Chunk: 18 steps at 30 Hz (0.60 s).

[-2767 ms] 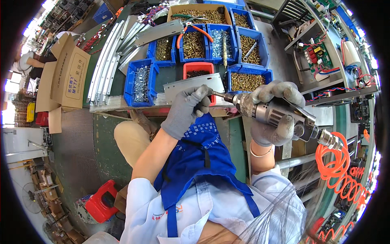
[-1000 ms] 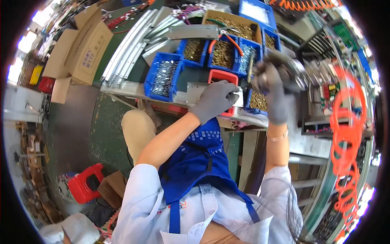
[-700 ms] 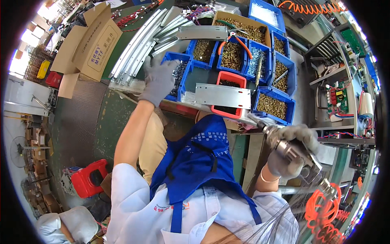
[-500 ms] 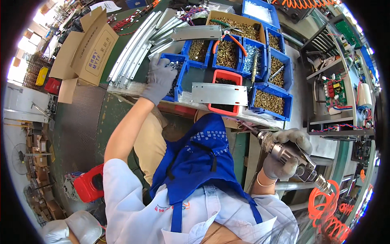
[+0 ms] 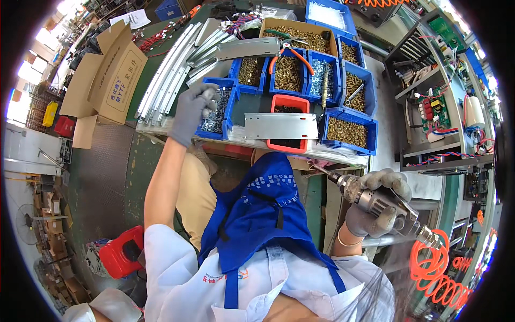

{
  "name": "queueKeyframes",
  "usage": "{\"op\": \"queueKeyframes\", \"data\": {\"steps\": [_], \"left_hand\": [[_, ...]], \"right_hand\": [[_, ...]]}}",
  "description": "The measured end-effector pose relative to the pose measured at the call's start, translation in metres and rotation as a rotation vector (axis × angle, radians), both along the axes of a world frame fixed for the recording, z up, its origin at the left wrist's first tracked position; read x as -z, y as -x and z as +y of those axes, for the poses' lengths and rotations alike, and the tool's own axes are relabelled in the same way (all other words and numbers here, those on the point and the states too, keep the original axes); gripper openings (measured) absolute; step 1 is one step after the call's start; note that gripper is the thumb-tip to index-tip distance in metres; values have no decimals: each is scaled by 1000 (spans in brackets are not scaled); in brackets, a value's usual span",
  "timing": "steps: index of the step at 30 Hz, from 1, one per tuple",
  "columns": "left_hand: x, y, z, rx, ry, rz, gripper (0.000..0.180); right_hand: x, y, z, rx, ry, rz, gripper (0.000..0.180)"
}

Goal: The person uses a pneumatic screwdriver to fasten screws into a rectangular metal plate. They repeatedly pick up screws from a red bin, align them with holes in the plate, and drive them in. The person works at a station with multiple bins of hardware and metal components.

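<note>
My left hand [image 5: 190,114], in a grey glove, is at the left rim of a blue bin of silvery screws [image 5: 216,115]. Its fingers are curled together; whatever may be between them is hidden. On the right, my gloved right hand [image 5: 378,203] is wrapped round a metal air screwdriver [image 5: 376,204], its bit pointing up and left toward the bench edge. A flat metal plate with small holes [image 5: 280,126] lies across a red bin of dark screws [image 5: 290,141] at the bench front.
Several blue bins of brass-coloured parts [image 5: 347,132] stand behind and right. Orange-handled pliers [image 5: 289,47] and a second plate [image 5: 248,48] rest across bins. Long metal strips [image 5: 171,72] and an open carton [image 5: 124,86] are left; an open metal chassis [image 5: 437,142] and coiled orange hose [image 5: 429,263] are right.
My left hand has drawn back left and nearer to me from over the screw bin, its fingers curling. My right hand keeps the air screwdriver in nearly the same place. The view has shifted slightly.
</note>
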State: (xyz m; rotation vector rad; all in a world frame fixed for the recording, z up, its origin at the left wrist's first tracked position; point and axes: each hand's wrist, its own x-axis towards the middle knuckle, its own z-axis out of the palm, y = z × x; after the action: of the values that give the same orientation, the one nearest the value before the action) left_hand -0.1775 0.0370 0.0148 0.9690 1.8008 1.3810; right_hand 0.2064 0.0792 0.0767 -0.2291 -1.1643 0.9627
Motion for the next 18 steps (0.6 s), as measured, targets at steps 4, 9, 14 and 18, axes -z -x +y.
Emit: {"op": "queueKeyframes", "data": {"steps": [4, 9, 14, 18], "left_hand": [[6, -13, -8, 40, -254, -804, 21], [-23, -88, 0, 143, -183, -882, 20], [-17, -140, 7, 186, -86, -930, 21], [-8, -156, 11, 224, -75, -911, 22]], "right_hand": [[-1, 3, 3, -42, 21, 13, 47], [-7, 13, 15, -122, -34, 49, 48], [-15, 23, 23, -238, 30, 148, 47], [-10, 25, 30, -239, 30, 166, 48]]}}
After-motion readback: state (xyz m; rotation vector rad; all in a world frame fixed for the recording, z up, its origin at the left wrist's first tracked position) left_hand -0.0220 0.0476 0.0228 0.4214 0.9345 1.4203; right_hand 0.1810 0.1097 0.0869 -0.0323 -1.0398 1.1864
